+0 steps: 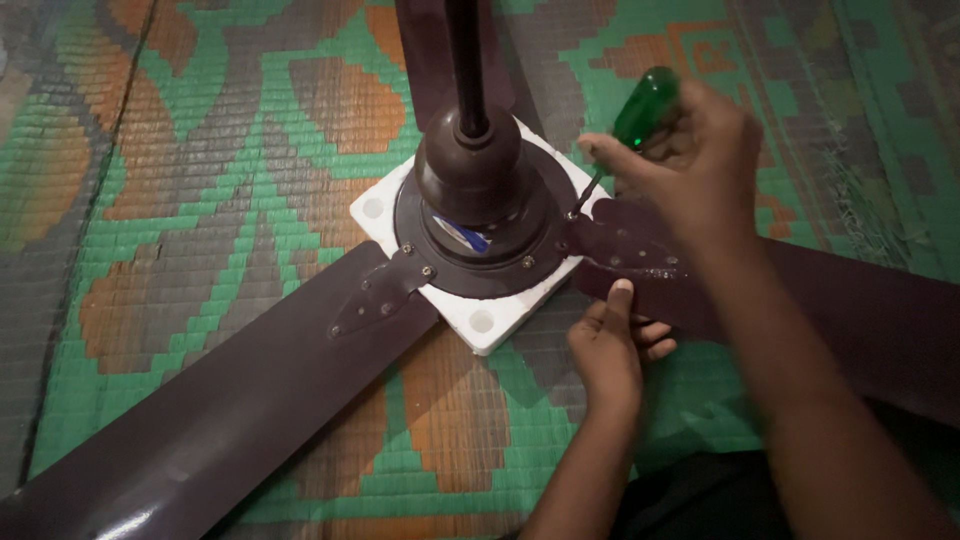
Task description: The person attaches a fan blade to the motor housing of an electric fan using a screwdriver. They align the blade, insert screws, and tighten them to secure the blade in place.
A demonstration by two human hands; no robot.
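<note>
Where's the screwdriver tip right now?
In the head view, right of the fan motor: the green-handled screwdriver, in the right hand, has its tip at a blade-bracket screw.

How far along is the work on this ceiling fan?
Done, it seems: the left blade sits screwed to the motor. In hand: the right hand turns a green screwdriver at the right blade's bracket while the left hand steadies that blade. The top blade's fixing is hidden.

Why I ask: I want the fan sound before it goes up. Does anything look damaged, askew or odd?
Nothing stands out. The fan motor sits squarely on a white foam block on the mat. Both visible blades look straight. The right hand holds a green screwdriver at a blade screw; the left hand steadies that blade.
</note>
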